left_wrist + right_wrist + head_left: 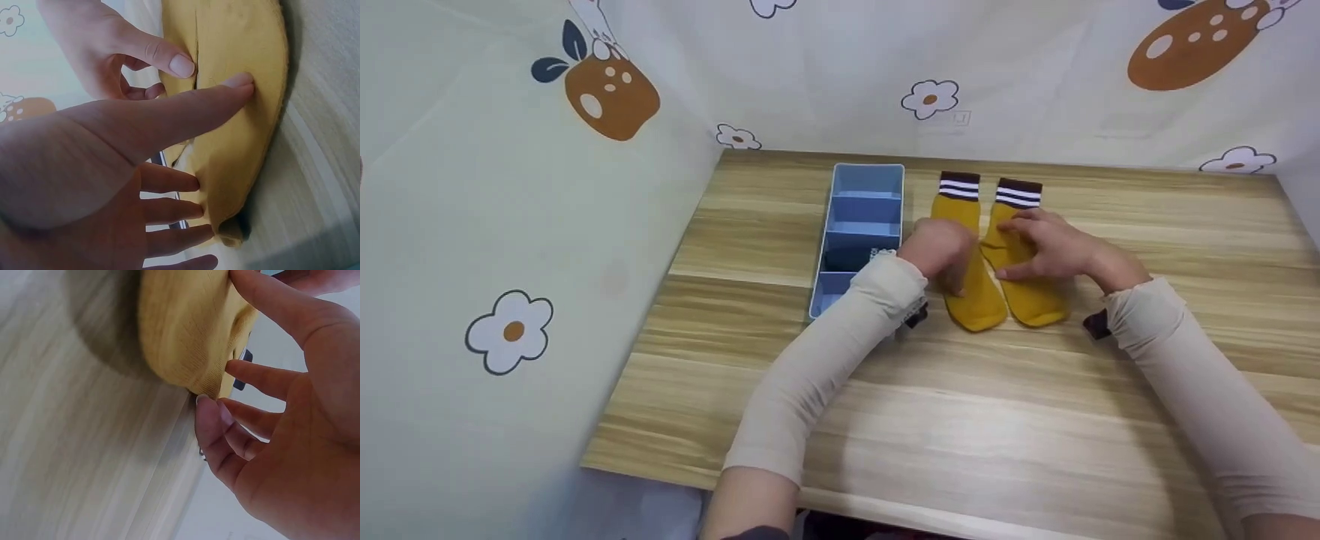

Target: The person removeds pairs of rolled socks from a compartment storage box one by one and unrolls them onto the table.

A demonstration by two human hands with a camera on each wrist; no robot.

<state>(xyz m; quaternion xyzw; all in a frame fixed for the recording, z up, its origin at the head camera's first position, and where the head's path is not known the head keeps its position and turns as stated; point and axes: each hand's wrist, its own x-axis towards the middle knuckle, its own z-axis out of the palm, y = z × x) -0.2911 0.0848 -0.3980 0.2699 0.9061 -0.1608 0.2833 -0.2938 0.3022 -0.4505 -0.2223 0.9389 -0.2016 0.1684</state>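
Observation:
Two mustard-yellow socks lie side by side on the wooden table, their dark cuffs with white stripes toward the back wall. Over the left sock (979, 304) is my left hand (941, 244). Its thumb rests on the yellow fabric (247, 124) in the left wrist view, and the other fingers stretch out along the sock. My right hand (1057, 247) reaches across the right sock (1035, 304) from the right. In the right wrist view, its spread, slightly bent fingers (259, 377) touch that sock's edge, with the thumb (270, 298) on top of the cloth.
Just left of the socks stands a blue-grey divided box (864, 199) with several compartments in a row; my left forearm overlaps its near end. A patterned cloth wall (840, 90) rises behind the wooden table (975, 420), and another wall surface borders the left side.

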